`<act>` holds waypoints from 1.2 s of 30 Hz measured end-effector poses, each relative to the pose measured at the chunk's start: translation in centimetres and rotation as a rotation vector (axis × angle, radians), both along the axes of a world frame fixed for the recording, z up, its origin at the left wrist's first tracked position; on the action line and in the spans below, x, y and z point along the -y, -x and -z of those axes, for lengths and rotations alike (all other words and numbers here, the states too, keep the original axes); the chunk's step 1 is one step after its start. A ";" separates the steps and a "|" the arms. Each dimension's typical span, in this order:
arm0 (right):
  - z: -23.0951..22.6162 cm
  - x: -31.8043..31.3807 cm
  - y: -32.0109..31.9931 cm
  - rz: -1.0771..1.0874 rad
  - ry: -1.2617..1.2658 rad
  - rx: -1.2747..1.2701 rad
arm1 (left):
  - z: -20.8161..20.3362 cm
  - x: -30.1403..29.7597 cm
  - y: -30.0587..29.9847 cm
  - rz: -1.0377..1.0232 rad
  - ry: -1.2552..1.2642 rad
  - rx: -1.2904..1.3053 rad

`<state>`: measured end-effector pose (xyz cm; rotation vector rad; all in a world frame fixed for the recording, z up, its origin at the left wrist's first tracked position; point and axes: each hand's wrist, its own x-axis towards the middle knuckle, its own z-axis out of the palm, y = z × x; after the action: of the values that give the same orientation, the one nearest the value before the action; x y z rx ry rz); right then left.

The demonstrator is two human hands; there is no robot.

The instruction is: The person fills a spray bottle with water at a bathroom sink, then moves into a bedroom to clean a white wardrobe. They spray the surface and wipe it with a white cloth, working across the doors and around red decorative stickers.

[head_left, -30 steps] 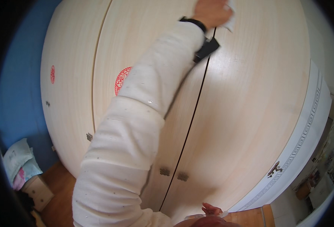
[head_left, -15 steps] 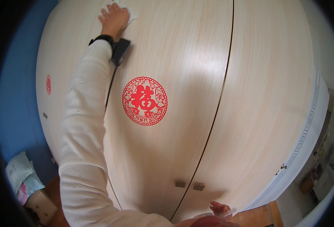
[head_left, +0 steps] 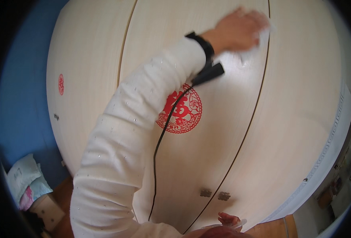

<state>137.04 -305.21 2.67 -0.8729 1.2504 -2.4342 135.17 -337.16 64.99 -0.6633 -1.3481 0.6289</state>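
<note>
Since the frame half a second ago, the left hand (head_left: 239, 31) has been sweeping from the upper left over to the upper right, now showing close to the dark seam (head_left: 249, 131) between two pale wood-grain doors; the view is shifting too, the red round cut-out (head_left: 189, 115) sitting farther right and the white sleeve (head_left: 116, 139) now covering its left part. The white cloth (head_left: 264, 39) is showing at the far edge of the left hand, high on the middle door panel (head_left: 207, 158), by the seam. Left fingers are bending and appearing partly spread, reaching over the cloth; motion is blurring them, so whether they are pinching it or only pressing it cannot be told. The wrist is carrying a black band (head_left: 203, 43) and a black block (head_left: 210, 74), from which a thin black cord (head_left: 155, 166) is hanging down the door. The right hand (head_left: 230, 220) is staying low at the lower edge, fingers loosely curling beside a translucent piece (head_left: 242, 223); whether they are gripping it cannot be told. Just above it, two dark metal handles (head_left: 224, 196) are flanking the seam. At far left, pillows (head_left: 24, 172) are lying against a blue wall (head_left: 24, 99).
</note>
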 end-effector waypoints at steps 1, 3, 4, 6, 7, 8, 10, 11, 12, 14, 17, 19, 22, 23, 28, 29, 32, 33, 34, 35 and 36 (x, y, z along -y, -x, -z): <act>-0.2 -0.4 0.3 -0.044 -0.008 -0.001 | -2.4 1.8 -1.1 -0.004 -0.184 0.186; -0.7 -1.2 0.8 -0.085 -0.007 -0.052 | -5.8 6.1 -3.3 -0.067 -0.393 -0.246; -1.0 -1.6 0.8 -0.086 -0.005 -0.097 | -6.9 8.8 -4.4 -0.051 -0.589 -0.188; -1.5 -1.8 0.1 -0.053 -0.021 -0.110 | -6.9 14.1 -6.0 -0.299 -0.745 -0.409; -1.6 -1.7 -0.7 -0.019 -0.031 -0.082 | -6.0 16.5 -6.7 -0.345 -0.762 -0.368; -1.9 -1.4 -1.4 0.012 -0.041 -0.050 | -5.0 18.4 -7.2 -0.395 -0.776 -0.325; -2.0 -0.2 -3.8 0.313 0.020 0.043 | -1.3 20.9 -7.6 -0.344 -0.773 -0.274; -2.1 0.4 -5.1 0.427 0.016 0.075 | 1.2 21.6 -7.7 -0.322 -0.779 -0.244; -2.3 0.9 -6.1 0.512 -0.026 0.114 | 4.2 22.1 -7.9 -0.345 -0.751 -0.216; -2.7 1.7 -8.0 0.479 -0.052 0.087 | 11.0 23.0 -8.7 -0.387 -0.693 -0.162; -3.4 2.6 -9.9 0.530 -0.143 0.115 | 23.2 23.4 -9.7 -0.430 -0.669 -0.041; -3.7 3.4 -10.6 0.461 -0.144 0.114 | 32.7 22.0 -10.2 -0.452 -0.731 0.094; -3.9 4.5 -11.5 0.364 -0.126 0.076 | 46.7 17.0 -10.7 -0.369 -0.812 0.251; -4.0 4.9 -11.8 0.333 -0.119 0.074 | 50.8 14.5 -10.7 -0.379 -0.913 0.349; -4.5 4.3 -12.7 0.259 -0.061 -0.018 | 54.2 12.0 -9.1 -0.296 -1.004 0.313; -4.5 3.6 -12.9 0.281 -0.059 -0.033 | 51.3 13.1 -8.4 -0.278 -0.979 0.242; -4.7 1.3 -13.3 0.377 -0.105 -0.045 | 38.5 17.5 -6.8 -0.414 -0.982 -0.050; -4.7 0.6 -13.5 0.373 -0.099 -0.027 | 33.5 19.0 -6.5 -0.459 -0.918 -0.176; -4.6 0.1 -13.6 0.369 -0.092 -0.014 | 29.4 20.0 -6.5 -0.500 -0.851 -0.303; -4.5 -0.3 -13.7 0.369 -0.081 -0.007 | 26.4 20.6 -6.7 -0.478 -0.855 -0.286; -4.4 -0.5 -13.7 0.364 -0.078 -0.001 | 24.1 20.9 -6.9 -0.455 -0.854 -0.273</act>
<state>150.78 -304.73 7.06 -0.6730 1.6135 -2.6305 142.10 -358.09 40.93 0.4154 -1.3539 0.4124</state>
